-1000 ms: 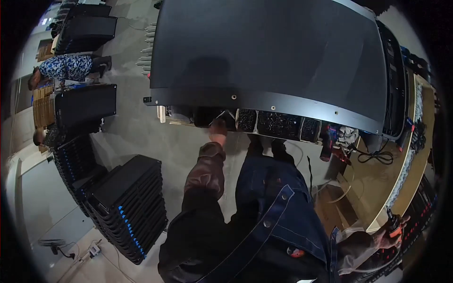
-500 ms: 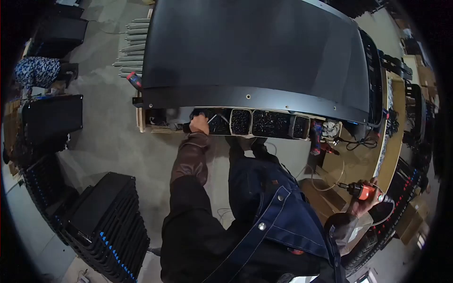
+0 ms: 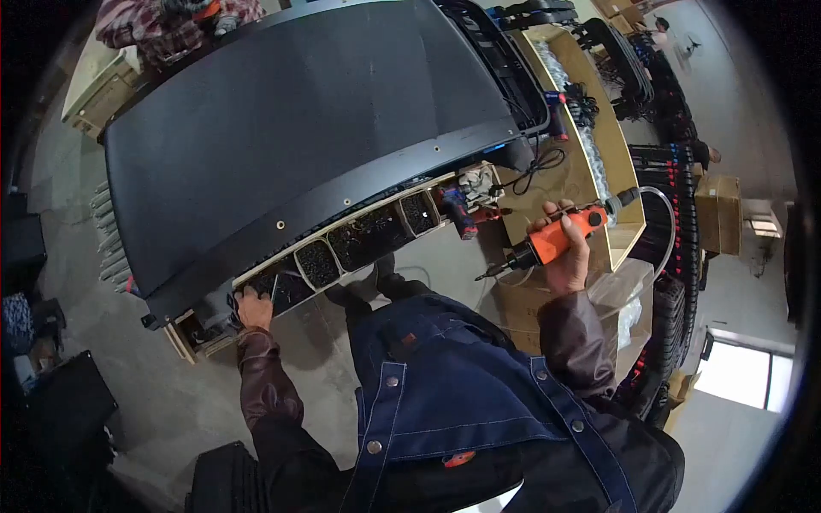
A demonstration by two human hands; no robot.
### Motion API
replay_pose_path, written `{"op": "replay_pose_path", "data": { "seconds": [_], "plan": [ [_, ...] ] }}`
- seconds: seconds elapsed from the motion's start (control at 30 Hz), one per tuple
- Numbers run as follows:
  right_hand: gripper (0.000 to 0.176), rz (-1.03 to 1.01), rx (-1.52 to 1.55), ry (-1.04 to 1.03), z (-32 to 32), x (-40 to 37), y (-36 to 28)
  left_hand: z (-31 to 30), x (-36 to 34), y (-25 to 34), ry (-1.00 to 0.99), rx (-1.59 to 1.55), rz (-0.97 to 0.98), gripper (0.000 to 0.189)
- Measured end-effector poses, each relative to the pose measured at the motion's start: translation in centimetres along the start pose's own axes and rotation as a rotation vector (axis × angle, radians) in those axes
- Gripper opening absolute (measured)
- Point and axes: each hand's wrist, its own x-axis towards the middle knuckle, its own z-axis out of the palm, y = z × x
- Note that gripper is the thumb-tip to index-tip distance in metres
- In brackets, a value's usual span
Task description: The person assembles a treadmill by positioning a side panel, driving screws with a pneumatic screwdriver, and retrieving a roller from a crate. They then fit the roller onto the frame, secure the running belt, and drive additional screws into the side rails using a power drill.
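Note:
My right hand (image 3: 569,250) is wrapped round an orange air screwdriver (image 3: 554,244). Its bit points down and left, and a clear hose runs from its rear end. My left hand (image 3: 254,309) is at the left part of a long wooden parts tray (image 3: 340,280), fingers curled over its edge; what they hold is hidden. Just right of that hand lies a compartment with a metal rod. Further along are bins of small black screws (image 3: 318,262). Above the tray spreads a large dark panel (image 3: 308,128) with holes along its front rim.
A second drill, blue and red (image 3: 457,211), hangs at the tray's right end. A wooden trough (image 3: 629,184) and cardboard box (image 3: 526,312) stand on the right. Beyond the panel is a co-worker in a plaid shirt (image 3: 162,30). Grey tubes (image 3: 107,231) stick out at left.
My view has turned to the right. My right hand has raised the screwdriver forward, closer to the panel. My left hand remains at the tray's left part.

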Motion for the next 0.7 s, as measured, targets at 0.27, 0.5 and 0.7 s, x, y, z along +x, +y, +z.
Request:
{"op": "replay_pose_path", "data": {
  "seconds": [0.27, 0.5, 0.7],
  "plan": [
    [0.040, 0.027, 0.196, -0.031, 0.8, 2.4, 1.2, -1.0, -2.7, 5.1, -0.067, -0.384, -0.045, 0.024],
    [0.040, 0.138, 0.298, -0.141, 4.0, 4.9, 3.3, -10.1, -10.9, 25.7, -0.524, -1.256, 0.177, 0.024],
    [0.038, 0.151, 0.303, -0.303, 5.1, 6.8, 2.9, -12.7, -13.0, 32.8, -0.475, -1.341, 0.256, 0.019]
  ]
}}
